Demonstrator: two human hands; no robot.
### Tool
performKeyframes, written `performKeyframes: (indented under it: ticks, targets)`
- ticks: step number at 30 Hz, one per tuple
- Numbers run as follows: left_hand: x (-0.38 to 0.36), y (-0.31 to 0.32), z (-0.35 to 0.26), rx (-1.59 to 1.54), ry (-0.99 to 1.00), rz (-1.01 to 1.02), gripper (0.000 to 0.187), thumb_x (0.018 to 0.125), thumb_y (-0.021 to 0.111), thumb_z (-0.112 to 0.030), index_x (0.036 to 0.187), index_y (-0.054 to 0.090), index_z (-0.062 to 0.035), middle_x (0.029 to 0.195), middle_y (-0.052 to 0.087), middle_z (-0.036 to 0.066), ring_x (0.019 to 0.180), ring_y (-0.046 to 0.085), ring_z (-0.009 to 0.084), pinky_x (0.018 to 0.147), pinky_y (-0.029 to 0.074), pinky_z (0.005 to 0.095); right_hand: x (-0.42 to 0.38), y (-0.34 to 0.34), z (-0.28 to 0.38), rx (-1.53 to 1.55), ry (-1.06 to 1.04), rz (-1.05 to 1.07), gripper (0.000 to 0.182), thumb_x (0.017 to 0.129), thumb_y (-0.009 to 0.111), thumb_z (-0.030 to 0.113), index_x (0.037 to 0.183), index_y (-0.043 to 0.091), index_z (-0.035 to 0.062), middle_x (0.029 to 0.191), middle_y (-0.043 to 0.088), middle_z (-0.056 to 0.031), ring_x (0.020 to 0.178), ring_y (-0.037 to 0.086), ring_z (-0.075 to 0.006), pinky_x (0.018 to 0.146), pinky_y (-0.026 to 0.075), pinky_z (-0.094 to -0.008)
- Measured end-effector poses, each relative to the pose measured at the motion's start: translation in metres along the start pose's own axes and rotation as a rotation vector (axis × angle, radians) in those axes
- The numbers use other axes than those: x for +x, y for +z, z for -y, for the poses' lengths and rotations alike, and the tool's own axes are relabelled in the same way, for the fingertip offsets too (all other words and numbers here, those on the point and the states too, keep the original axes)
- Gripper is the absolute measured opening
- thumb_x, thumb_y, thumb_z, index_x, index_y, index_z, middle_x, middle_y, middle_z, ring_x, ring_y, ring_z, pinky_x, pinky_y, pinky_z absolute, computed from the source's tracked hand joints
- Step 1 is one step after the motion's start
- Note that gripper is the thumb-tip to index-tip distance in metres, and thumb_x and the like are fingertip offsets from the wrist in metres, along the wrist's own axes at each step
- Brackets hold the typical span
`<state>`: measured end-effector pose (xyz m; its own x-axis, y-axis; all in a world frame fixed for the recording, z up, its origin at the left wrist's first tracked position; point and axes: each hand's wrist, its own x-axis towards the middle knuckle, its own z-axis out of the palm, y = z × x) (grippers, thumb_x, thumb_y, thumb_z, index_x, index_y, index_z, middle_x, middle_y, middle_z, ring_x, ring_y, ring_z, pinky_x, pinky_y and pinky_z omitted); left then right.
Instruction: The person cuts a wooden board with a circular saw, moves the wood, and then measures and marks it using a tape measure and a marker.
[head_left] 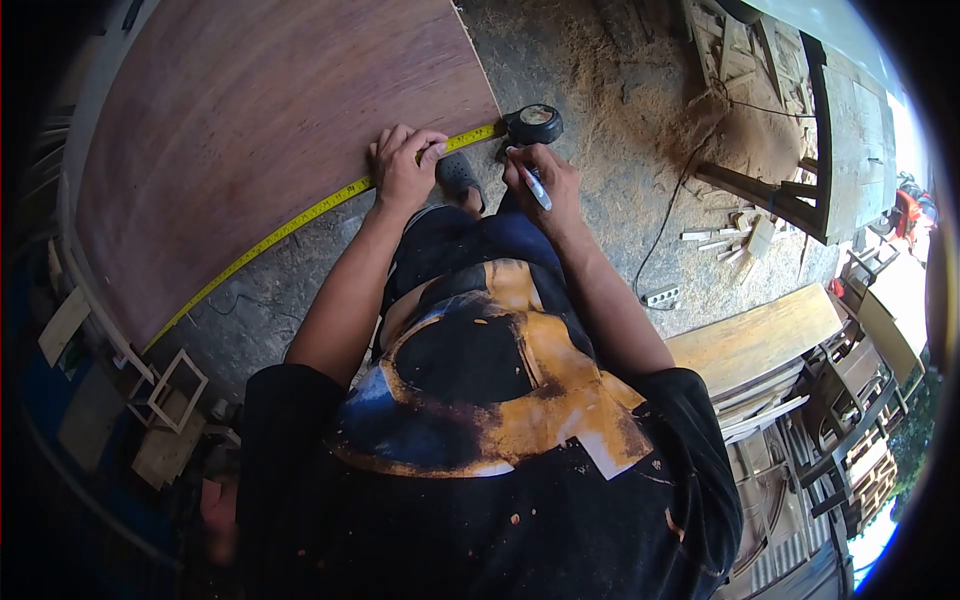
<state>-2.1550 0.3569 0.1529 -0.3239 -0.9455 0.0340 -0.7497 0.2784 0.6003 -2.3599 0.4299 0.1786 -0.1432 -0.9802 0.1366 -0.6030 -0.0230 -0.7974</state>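
Note:
A large reddish-brown plywood sheet (pixel 280 110) lies in front of me. The yellow blade of a tape measure (pixel 300 218) runs along its near edge, from the lower left corner to the right corner. Just past that right corner sits its black case (pixel 535 124). My left hand (pixel 405 165) pinches the blade against the sheet's edge, thumb and fingers closed around it. Close below the case, my right hand (pixel 546 183) is closed around a white marker (pixel 537 188), whose lower end sticks out of the fist. The marker's tip is hidden by the fingers.
Sawdust (pixel 630 70) covers the floor beyond the sheet. A wooden workbench (pixel 850 140) stands at the right, with wood offcuts (pixel 735 235) beneath it. A power strip (pixel 661 297) and its cord lie nearby. Stacked boards (pixel 760 335) are at lower right; a small wooden frame (pixel 170 390) is at left.

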Motion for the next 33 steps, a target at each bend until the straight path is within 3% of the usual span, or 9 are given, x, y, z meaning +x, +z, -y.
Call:
performKeyframes:
  ticks: [33]
  targets:
    - [-0.0008,0.0015,0.0016,0.012,0.011,-0.003,0.009,0.081,0.067,-0.024,0.088,0.069,-0.0187,0.079,0.055,-0.001,0.085,0.052,0.0216,0.079,0.036,0.0377,-0.0024,0.0034,0.0021,-0.017,0.010,-0.047,0.016,0.076,0.072,0.009,0.088,0.062,0.0068,0.076,0.066,-0.0109,0.070,0.068,-0.0256,0.060,0.052,-0.0328]
